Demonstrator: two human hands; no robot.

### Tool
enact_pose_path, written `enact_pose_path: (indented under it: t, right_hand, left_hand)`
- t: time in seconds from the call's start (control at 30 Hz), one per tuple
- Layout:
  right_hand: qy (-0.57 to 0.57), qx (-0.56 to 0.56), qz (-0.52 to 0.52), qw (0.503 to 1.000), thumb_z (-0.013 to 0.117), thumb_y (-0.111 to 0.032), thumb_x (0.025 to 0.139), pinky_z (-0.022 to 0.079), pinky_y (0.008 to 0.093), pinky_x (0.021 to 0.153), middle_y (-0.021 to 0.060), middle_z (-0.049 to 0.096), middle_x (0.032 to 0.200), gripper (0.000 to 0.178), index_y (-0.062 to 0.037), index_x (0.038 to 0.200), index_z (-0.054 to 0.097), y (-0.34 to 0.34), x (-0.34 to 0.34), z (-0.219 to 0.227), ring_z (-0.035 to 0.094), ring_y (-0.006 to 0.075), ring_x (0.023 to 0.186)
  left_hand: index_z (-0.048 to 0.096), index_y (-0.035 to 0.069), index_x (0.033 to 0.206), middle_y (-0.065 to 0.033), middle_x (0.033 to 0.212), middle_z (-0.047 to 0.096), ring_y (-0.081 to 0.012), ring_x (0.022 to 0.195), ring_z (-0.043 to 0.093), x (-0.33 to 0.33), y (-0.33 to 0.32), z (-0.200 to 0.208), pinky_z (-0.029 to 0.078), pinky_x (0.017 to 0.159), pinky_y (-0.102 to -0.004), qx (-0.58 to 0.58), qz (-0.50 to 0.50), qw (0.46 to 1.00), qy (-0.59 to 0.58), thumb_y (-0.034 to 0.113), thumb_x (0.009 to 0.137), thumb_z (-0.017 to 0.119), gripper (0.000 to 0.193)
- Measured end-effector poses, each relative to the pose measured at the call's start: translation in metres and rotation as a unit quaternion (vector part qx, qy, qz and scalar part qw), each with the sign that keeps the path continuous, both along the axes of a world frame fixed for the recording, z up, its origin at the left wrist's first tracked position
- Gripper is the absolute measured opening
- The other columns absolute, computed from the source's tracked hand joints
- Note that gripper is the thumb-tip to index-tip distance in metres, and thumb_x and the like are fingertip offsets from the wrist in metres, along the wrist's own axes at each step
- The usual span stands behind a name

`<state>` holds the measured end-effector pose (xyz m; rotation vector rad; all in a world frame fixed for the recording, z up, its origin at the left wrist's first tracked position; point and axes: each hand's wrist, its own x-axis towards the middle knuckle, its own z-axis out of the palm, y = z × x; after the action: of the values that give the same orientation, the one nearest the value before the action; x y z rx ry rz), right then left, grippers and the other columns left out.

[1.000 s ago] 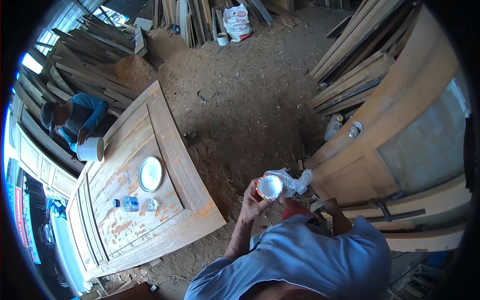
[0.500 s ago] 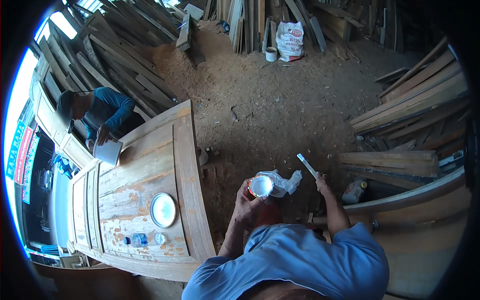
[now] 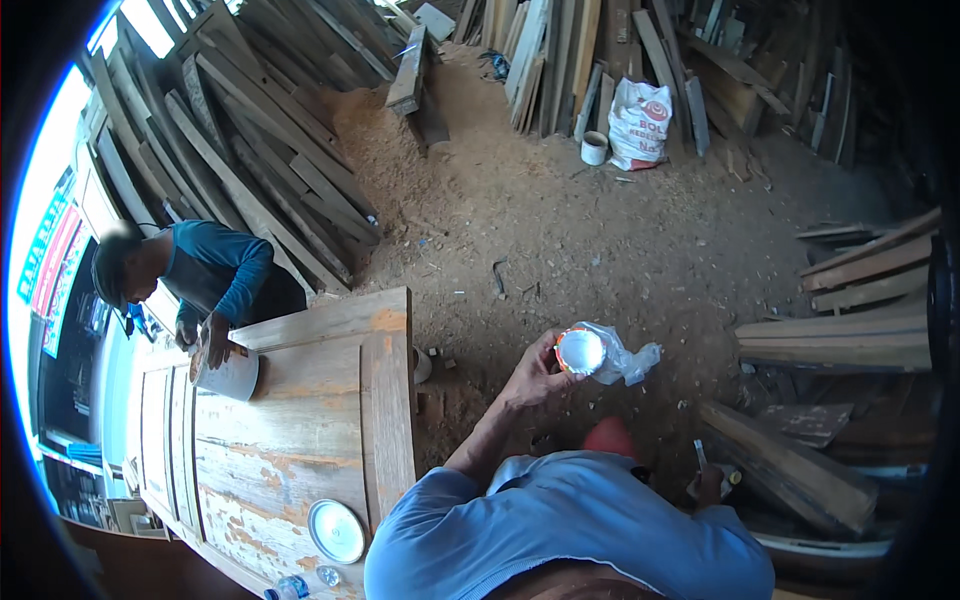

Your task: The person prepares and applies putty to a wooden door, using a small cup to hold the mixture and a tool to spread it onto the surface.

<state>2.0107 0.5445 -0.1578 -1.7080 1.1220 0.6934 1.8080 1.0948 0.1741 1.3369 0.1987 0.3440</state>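
My left hand (image 3: 537, 378) is wrapped round a small open can (image 3: 580, 352) with white stuff inside and an orange-red edge. A crumpled clear plastic bag (image 3: 630, 364) hangs from the can's far side. Low on the right, my right hand (image 3: 709, 486) is closed on a slim pale paintbrush (image 3: 700, 454), whose upper end sticks up out of the fist. Just beside that hand, a plastic jug's yellow cap (image 3: 735, 478) shows; the hand partly hides the jug.
On my left lies a wooden door panel (image 3: 290, 420) with a round white lid (image 3: 336, 531) and a plastic bottle (image 3: 288, 588). A co-worker (image 3: 215, 265) holds a white bucket (image 3: 228, 372) over it. Planks (image 3: 840, 340) stack at right; a white sack (image 3: 640, 125) stands at the back.
The view has swung left and down. My right hand with the brush has moved back and down, close to my side; the left still holds the can. The co-worker's bucket has tilted differently.
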Motion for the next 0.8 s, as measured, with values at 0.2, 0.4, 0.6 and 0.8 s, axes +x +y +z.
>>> enact_pose_path:
  t: [0.2,0.4,0.6,0.8]
  right_hand:
    - [-0.010,-0.076,0.248,0.966,0.067,-0.030,0.087,0.053,0.0443,0.079,0.0146,0.066,0.095,0.028,-0.0052,0.101,0.067,0.094,0.095,0.001,0.065,0.0312,0.088]
    - [-0.039,-0.168,0.616,0.769,0.068,-0.039,0.088,0.053,0.0441,0.089,0.0211,0.068,0.112,0.046,-0.0015,0.114,0.067,0.267,0.240,-0.049,0.067,0.0331,0.104]
    - [-0.251,-0.041,0.758,0.600,0.072,-0.041,0.088,0.055,0.0452,0.072,0.0215,0.074,0.096,0.048,-0.0001,0.113,0.070,0.682,0.309,0.064,0.072,0.0307,0.089]
    - [-0.197,0.448,0.708,0.509,0.063,-0.040,0.100,0.053,0.0275,0.068,0.0051,0.069,0.098,0.051,-0.0007,0.131,0.058,0.911,0.252,0.277,0.062,0.0102,0.077]
  left_hand:
    - [0.052,0.004,0.134,-0.0020,0.124,0.064,-0.0123,0.115,0.060,0.072,0.073,-0.030,0.050,0.099,-0.0331,-0.048,0.059,0.997,-0.006,0.011,0.083,0.086,0.062]
    - [0.053,0.004,0.136,-0.0032,0.126,0.066,-0.0139,0.117,0.062,0.126,0.155,-0.030,0.051,0.098,-0.0332,-0.057,0.157,0.986,-0.010,0.010,0.082,0.087,0.064]
    - [0.053,0.004,0.134,-0.0046,0.123,0.068,-0.0150,0.112,0.065,0.187,0.218,-0.004,0.055,0.093,-0.0324,-0.061,0.313,0.946,-0.057,0.004,0.080,0.086,0.063]
    - [0.052,0.003,0.134,-0.0058,0.125,0.067,-0.0156,0.113,0.065,0.191,0.286,-0.020,0.055,0.093,-0.0339,-0.070,0.366,0.927,-0.040,0.007,0.078,0.089,0.067]
